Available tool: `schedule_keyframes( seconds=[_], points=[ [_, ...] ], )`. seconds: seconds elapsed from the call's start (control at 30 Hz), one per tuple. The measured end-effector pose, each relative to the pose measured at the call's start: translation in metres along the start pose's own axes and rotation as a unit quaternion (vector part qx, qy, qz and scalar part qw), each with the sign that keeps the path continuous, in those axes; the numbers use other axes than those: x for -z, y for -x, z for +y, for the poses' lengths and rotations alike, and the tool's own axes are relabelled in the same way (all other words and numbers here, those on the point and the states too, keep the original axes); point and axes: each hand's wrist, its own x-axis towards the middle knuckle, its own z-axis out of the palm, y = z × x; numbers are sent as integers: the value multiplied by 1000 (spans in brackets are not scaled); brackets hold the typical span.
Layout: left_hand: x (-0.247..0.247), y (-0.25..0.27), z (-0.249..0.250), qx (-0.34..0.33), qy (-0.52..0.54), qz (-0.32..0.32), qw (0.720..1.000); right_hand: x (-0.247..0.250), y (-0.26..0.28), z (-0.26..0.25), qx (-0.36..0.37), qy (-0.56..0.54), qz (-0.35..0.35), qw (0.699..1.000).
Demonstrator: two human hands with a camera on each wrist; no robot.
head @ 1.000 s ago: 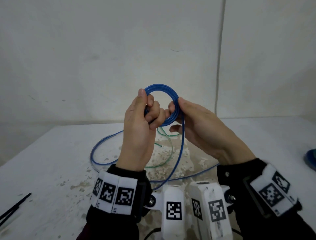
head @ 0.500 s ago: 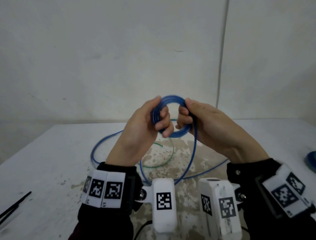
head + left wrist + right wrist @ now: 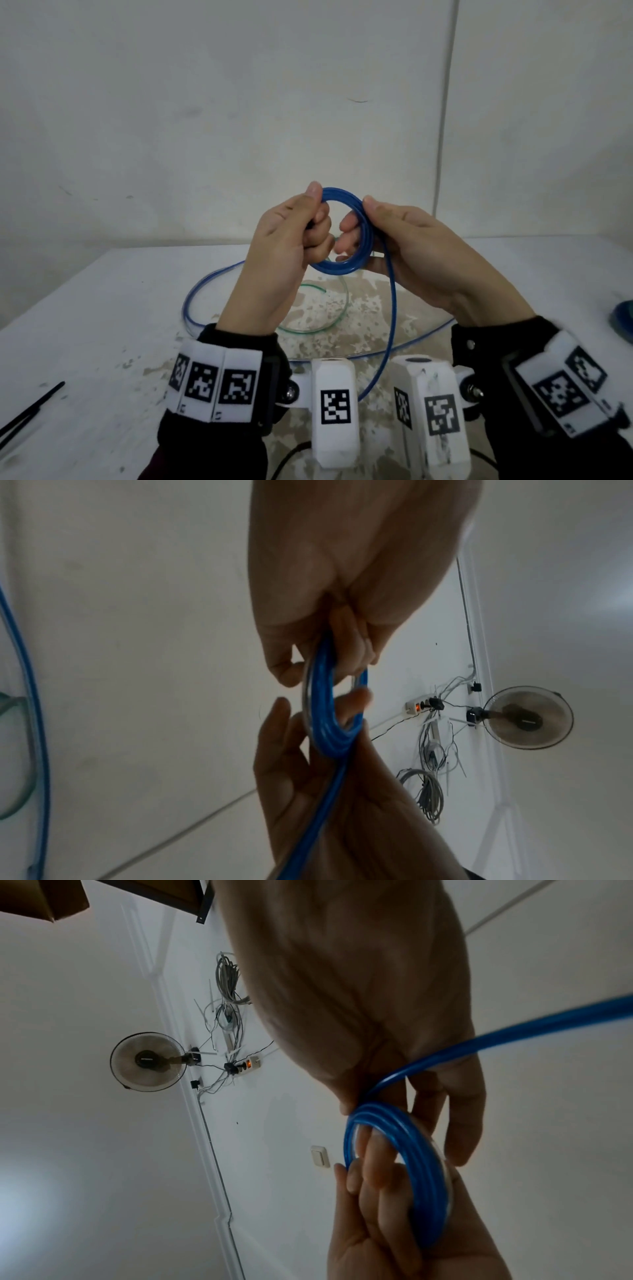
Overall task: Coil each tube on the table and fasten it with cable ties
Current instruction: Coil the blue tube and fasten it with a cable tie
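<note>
Blue tube point(image 3: 346, 236) wound into a small multi-turn coil, held in the air between both hands above the table point(image 3: 102, 308). Left hand point(image 3: 281, 253) grips the coil's left side, thumb on top, fingers curled through the ring. Right hand point(image 3: 411, 253) pinches the right side. Loose tail hangs below the right hand to the table. Green tube point(image 3: 318, 325) lies below the hands. Black cable ties point(image 3: 27, 411) well left of the left wrist.

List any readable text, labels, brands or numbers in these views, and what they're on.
No readable words, brands or numbers in any view.
Wrist bands: black-and-white square code markers only, no letters.
White wrist camera housings: the same markers; tiny marks by them too small to read.
Wall fan: hub mark blurred, unreadable.
Power strip: no legible print.
</note>
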Motion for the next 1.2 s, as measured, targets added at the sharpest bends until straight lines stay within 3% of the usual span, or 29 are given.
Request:
schedule_keyframes(
  seconds=[0.07,0.17,0.37,0.47,0.6,0.8,0.93,1.07,1.2],
  points=[
    [-1,0,-2,-11,-39,22,999,3,1,-1,-3,10,-3,1000],
    [2,0,-2,-19,-68,5,997,9,6,-4,-8,59,-18,998],
    [22,4,4,32,-212,-99,972,29,15,-16,19,216,8,976],
    [18,5,6,10,-169,-100,980,31,16,-18,28,210,15,977],
    [9,0,1,-17,-61,-30,998,21,15,-14,9,159,2,987],
    [-4,-1,-3,-40,79,2,996,5,7,-7,36,113,-6,993],
    [-5,-1,-4,-1,82,-57,995,5,3,-7,32,-1,5,999],
    [4,2,0,86,-3,-136,987,4,5,-3,32,127,5,991],
    [1,3,-2,39,-49,-75,995,0,4,-3,12,113,23,993]
  ],
)
